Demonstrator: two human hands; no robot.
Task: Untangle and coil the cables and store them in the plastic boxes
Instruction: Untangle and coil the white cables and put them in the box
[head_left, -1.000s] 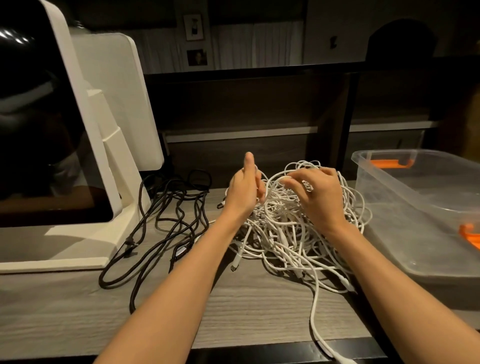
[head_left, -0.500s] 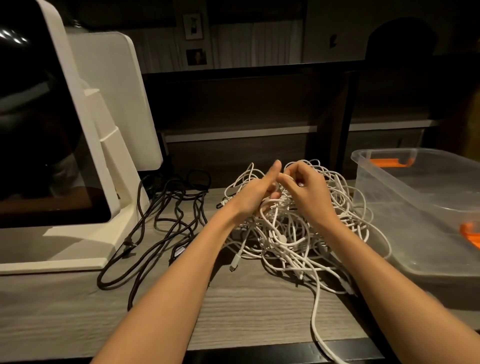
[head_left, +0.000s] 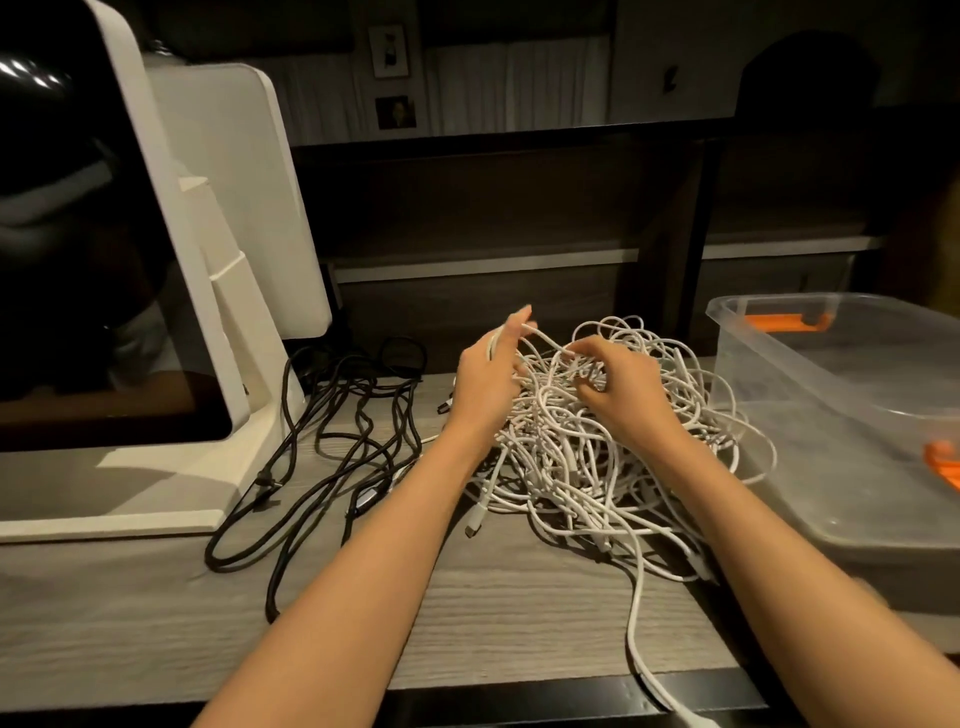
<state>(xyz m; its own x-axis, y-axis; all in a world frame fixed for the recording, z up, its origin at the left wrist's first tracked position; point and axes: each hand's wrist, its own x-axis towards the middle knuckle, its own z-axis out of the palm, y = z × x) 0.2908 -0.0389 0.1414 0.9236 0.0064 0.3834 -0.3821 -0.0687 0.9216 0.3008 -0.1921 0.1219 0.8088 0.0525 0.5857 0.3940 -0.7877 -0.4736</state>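
Note:
A tangled heap of white cables (head_left: 582, 467) lies on the wooden desk in front of me. My left hand (head_left: 488, 382) is at the heap's left top, with white strands running across its fingers and held by them. My right hand (head_left: 621, 387) is on top of the heap, fingers curled down into the strands and pinching a loop. One white cable (head_left: 636, 644) trails off the desk's front edge. A clear plastic box (head_left: 841, 426) with orange latches stands to the right, nothing visible inside it.
A loose bunch of black cables (head_left: 337, 457) lies left of the white heap. A white monitor on its stand (head_left: 171, 291) fills the left side. A dark shelf unit rises behind the desk (head_left: 498, 613).
My hands were pressed together at the top of the heap; now they have drawn apart, the left lifting strands to the left and the right digging into the pile.

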